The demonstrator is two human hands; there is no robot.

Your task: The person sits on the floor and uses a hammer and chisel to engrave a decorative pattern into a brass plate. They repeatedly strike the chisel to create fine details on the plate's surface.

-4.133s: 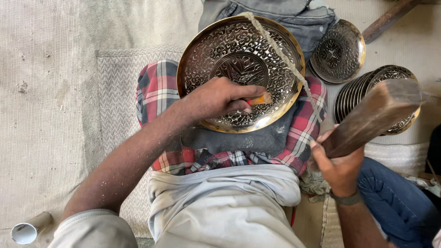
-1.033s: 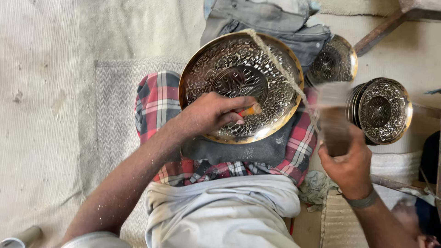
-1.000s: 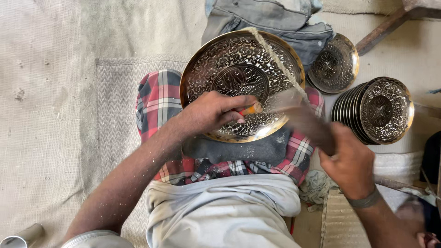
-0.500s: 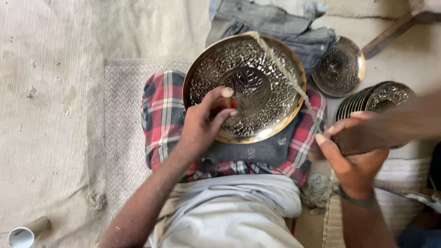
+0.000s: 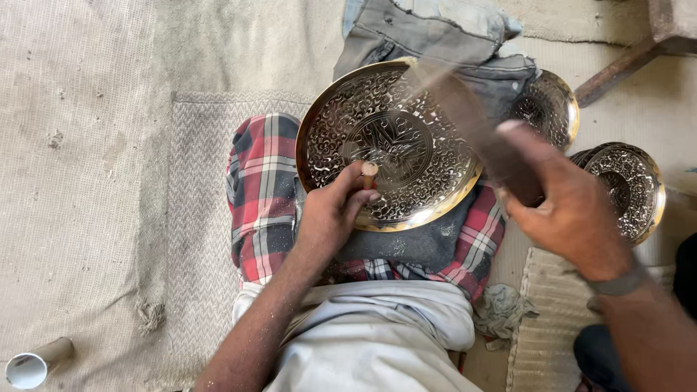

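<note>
A round engraved brass plate (image 5: 341, 138) rests on a dark cloth over a red plaid cushion (image 5: 261, 196) in my lap. My left hand (image 5: 330, 214) pinches a small chisel (image 5: 369, 173) with its tip set on the plate's lower middle. My right hand (image 5: 570, 199) grips a wooden mallet (image 5: 472, 127), blurred by motion, raised over the plate's right side.
A stack of engraved brass plates (image 5: 628, 185) leans at the right, and another plate (image 5: 548, 109) lies behind folded grey cloth (image 5: 428, 33). A wooden beam (image 5: 617, 69) is at the top right, a small tube (image 5: 33, 363) at the bottom left, on woven mats (image 5: 87, 181).
The mallet has swung from the right side up over the plate. My left hand has shifted the chisel slightly along the plate's lower part.
</note>
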